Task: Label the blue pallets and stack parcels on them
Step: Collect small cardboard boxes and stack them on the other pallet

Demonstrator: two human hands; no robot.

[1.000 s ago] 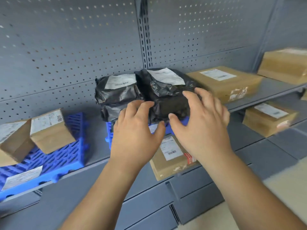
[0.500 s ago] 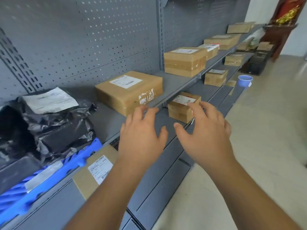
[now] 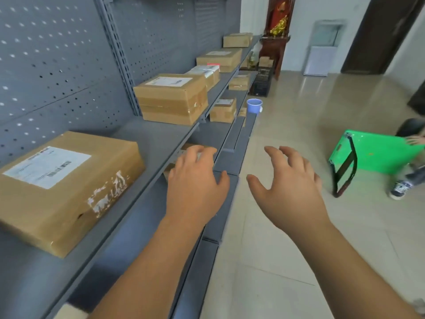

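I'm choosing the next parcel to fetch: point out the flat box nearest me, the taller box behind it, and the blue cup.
flat box (image 3: 76,180), head view, bare cardboard of its top face
taller box (image 3: 171,100), head view, front side
blue cup (image 3: 254,109), head view, outer wall

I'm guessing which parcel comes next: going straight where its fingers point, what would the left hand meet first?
Probably the small brown parcel on the lower shelf, partly hidden by the left hand; depth is unclear.

Head view, seemingly down shelf aisle
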